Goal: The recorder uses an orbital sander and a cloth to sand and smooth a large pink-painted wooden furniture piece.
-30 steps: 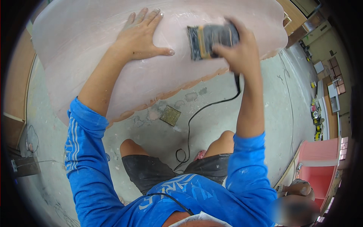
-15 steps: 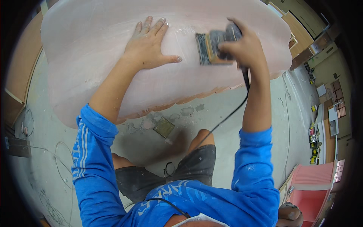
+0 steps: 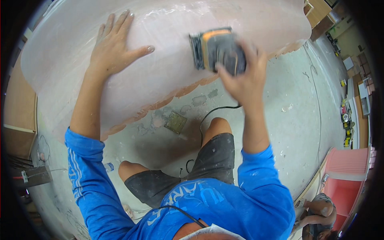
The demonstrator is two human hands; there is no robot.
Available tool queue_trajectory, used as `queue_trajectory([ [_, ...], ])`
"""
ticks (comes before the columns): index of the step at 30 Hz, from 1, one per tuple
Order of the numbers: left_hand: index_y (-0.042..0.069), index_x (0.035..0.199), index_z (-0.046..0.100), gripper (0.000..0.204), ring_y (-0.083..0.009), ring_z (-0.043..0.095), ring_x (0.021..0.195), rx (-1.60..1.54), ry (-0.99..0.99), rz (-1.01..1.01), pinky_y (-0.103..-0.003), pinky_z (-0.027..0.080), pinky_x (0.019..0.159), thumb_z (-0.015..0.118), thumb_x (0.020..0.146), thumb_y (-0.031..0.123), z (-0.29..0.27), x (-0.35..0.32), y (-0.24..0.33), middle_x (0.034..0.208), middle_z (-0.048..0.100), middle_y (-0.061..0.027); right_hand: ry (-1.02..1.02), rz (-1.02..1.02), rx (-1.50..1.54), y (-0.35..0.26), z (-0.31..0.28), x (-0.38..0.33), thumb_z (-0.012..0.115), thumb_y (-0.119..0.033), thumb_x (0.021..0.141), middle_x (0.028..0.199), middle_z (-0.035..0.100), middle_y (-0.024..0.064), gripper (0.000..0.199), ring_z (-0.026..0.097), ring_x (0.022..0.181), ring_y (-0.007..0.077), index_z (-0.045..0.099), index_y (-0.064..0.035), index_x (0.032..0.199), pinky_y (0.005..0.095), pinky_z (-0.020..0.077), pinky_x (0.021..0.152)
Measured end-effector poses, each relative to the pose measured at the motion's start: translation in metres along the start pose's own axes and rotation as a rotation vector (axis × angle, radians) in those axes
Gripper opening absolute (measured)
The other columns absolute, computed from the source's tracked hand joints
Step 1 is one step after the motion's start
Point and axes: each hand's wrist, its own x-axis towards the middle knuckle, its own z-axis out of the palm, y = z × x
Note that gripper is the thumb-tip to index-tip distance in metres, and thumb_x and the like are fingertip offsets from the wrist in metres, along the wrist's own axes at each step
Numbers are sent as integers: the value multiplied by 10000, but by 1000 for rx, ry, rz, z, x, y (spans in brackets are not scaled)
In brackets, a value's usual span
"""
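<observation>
A large curved, pale pink panel [image 3: 160, 74] with a ragged brownish lower edge spans the upper part of the view. My left hand [image 3: 114, 48] lies flat on it, fingers spread and thumb stretched out to the right. In my right hand [image 3: 248, 80] is a black and orange electric sander [image 3: 220, 50], gripped by its rounded rear body and slightly blurred. Its flat pad faces the panel's surface; I cannot tell how firmly it presses. A black power cord [image 3: 218, 108] runs from below my right wrist down towards my knees.
A square greenish plate [image 3: 175, 122] lies on the grey floor between my knees and the panel. Wooden boards [image 3: 18, 116] stand at left. Another person [image 3: 320, 212] crouches at lower right beside a pink moulded piece [image 3: 348, 166]. A thin cable [image 3: 318, 104] crosses the floor at right.
The sander in my right hand has turned and moved left and slightly nearer to me. My left hand appears farther left and higher as the whole view shifted. More of the crouching person shows.
</observation>
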Motion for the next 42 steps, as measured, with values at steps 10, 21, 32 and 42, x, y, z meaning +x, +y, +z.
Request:
queue_trajectory([
  [10,20,1494,388,1016,-447,213,1478,-10,-14,34,-547,188,1202,612,795,723,0,3,12,1571,337,-207,222,101,66,37,13,-87,865,-142,630,1225,481,235,734,543,1086,400,558,-140,1296,474,487,910],
  [21,52,1521,358,971,-414,188,1497,-11,1,-10,-529,164,1211,647,808,644,12,19,16,1605,297,-162,-745,455,-384,54,1,214,738,-195,599,916,727,219,698,731,802,305,618,-83,1278,376,587,721],
  [32,43,1520,355,962,-431,191,1492,19,-33,4,-536,158,1209,644,812,628,4,7,10,1601,300,-175,262,8,15,86,5,-73,859,-148,635,1189,495,225,761,528,1081,389,503,-110,1307,474,482,901],
  [42,62,1531,343,914,-427,192,1493,17,-57,14,-518,150,1214,657,827,552,1,5,8,1607,295,-164,477,636,296,136,31,-124,899,-152,675,1235,505,171,861,534,1099,262,433,-17,1386,395,495,905],
])
